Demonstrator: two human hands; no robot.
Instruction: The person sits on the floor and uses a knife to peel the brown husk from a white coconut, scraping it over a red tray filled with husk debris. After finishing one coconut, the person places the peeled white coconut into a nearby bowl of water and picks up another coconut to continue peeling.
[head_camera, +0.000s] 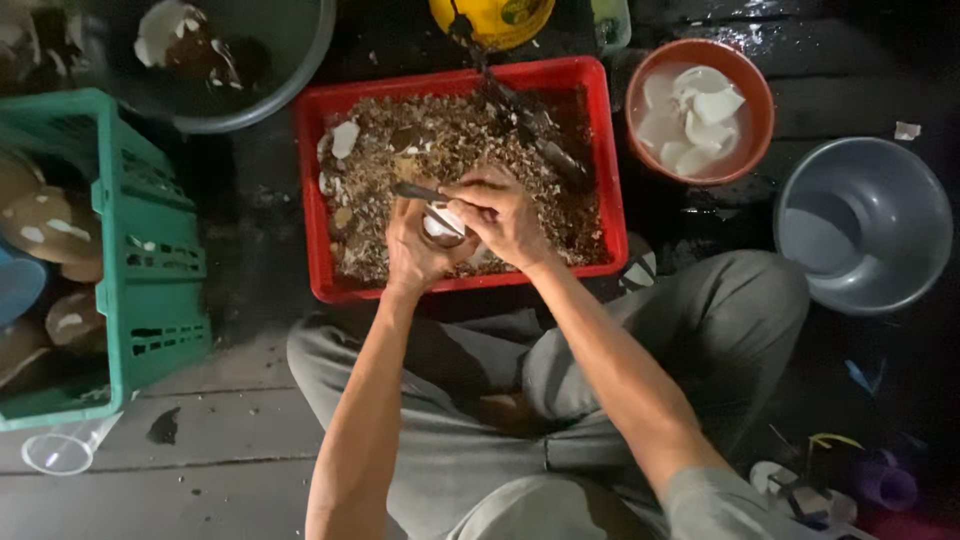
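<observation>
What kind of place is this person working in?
Probably an informal coconut-processing spot on a wooden floor: a red plastic tray of brown shavings, an orange bowl of white pieces in water, a green plastic crate of shells.

Peeling coconut over a red crate (320, 240)

Left hand (418, 250) cups a white coconut piece (443, 222); right hand (505, 215) works a blade (418, 192) against it.
</observation>
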